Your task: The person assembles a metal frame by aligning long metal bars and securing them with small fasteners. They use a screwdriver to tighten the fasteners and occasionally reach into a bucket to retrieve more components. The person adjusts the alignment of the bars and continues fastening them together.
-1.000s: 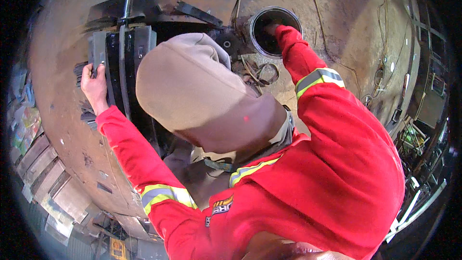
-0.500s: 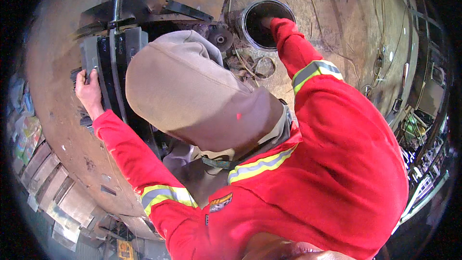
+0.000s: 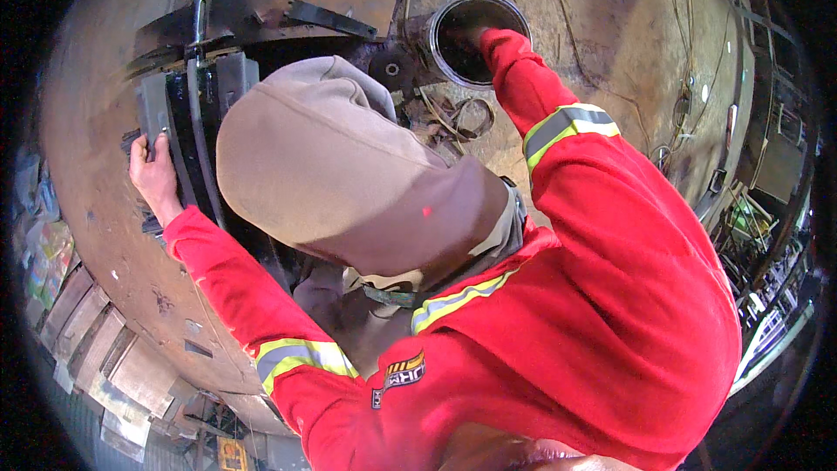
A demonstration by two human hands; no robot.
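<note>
My left hand (image 3: 155, 181) is at the outer edge of a grey metal bar (image 3: 155, 100), thumb and fingers curled. A tiny shiny piece shows at a fingertip, too small to name. Beside that bar run dark, long metal bars (image 3: 202, 105) side by side. My right hand (image 3: 474, 37) reaches down into a round bucket (image 3: 434, 42) with a pale rim and dark inside. Shadow and the red sleeve (image 3: 527, 74) hide its fingers and whatever they touch.
My bent knee in tan trousers (image 3: 323, 157) fills the middle. Near the bucket are a dark disc with a centre hole (image 3: 392, 70) and a strap loop (image 3: 475, 119). A rusty plate (image 3: 261, 7) lies behind the bars. Cables (image 3: 567, 30) cross the floor at right.
The view has shifted a little, moving the bars and bucket slightly left. My left hand stays at the bar and my right hand stays inside the bucket.
</note>
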